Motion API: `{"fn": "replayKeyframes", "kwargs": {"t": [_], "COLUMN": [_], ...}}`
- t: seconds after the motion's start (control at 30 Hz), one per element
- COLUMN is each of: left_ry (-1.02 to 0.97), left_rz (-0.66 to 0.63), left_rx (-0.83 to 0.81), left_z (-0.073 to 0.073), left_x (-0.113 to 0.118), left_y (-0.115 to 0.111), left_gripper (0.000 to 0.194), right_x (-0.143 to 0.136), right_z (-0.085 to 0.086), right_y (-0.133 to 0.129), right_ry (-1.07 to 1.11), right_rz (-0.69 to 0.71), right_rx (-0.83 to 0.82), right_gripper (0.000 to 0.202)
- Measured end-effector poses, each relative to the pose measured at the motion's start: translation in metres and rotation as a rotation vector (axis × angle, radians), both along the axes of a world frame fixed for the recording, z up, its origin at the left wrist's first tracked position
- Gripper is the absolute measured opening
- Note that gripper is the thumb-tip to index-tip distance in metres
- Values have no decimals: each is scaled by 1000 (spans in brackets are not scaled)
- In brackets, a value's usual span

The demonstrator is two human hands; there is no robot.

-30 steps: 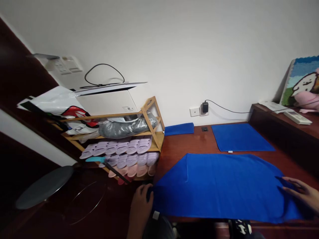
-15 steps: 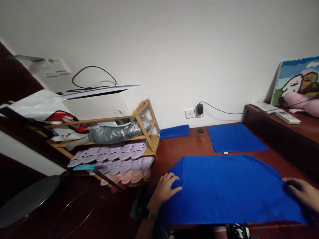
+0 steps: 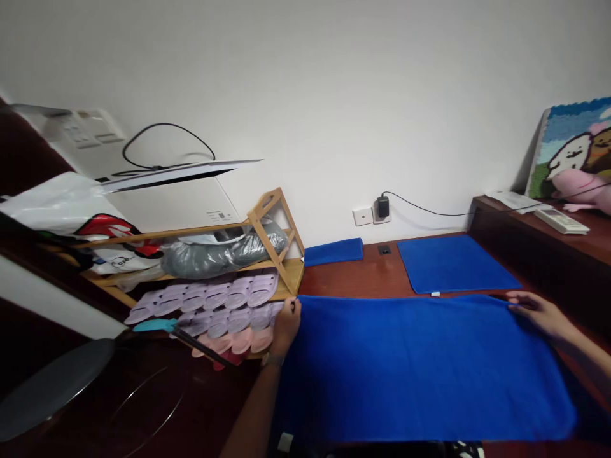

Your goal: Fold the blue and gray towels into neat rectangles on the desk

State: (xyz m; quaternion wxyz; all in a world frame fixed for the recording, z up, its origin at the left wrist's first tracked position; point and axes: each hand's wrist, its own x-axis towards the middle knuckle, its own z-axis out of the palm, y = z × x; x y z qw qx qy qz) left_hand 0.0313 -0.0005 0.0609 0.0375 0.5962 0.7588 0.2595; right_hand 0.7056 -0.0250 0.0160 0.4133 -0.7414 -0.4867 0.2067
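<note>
A large blue towel (image 3: pixel 420 369) is spread across the front of the reddish-brown table, its near edge reaching the table's front. My left hand (image 3: pixel 287 321) is closed on its far left corner, beside the shoe rack. At the far right part of the same towel, my right hand (image 3: pixel 537 310) pinches the edge between thumb and fingers. Behind it lies a flat blue towel (image 3: pixel 456 262) with a small white tag on its near edge. A narrow folded blue towel (image 3: pixel 333 252) rests against the wall at the back left.
Left of the table stands a wooden shoe rack (image 3: pixel 268 216) with lilac and pink slippers (image 3: pixel 217 296), bags and a white box (image 3: pixel 174 207). A charger (image 3: pixel 382 205) is plugged into the wall. On the raised ledge at right are a remote (image 3: pixel 561 220) and a pink plush toy (image 3: pixel 580 187).
My left hand has moved up and left, drawing out the towel's turned-in left corner. My right hand has moved up and left along the towel to its far right part.
</note>
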Motion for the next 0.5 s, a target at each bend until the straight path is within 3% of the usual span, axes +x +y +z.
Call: {"fn": "replayKeyframes", "kwargs": {"t": [0.1,0.17,0.37,0.5], "left_ry": [55,96,212,280], "left_rz": [-19,-46,-83,-52], "left_rx": [-37,-38,-23,-8], "left_z": [-9,-18,-32,-30], "left_x": [-3,0,0,-1], "left_y": [13,14,11,12], "left_gripper": [15,17,29,35], "right_x": [1,1,9,9], "right_z": [1,0,-1,-1], "right_y": [-7,-9,3,17], "right_ry": [263,278,34,-123], "right_rz": [20,-3,-64,-34], "right_rx": [-82,-97,109,58], "right_gripper": [50,54,49,38]}}
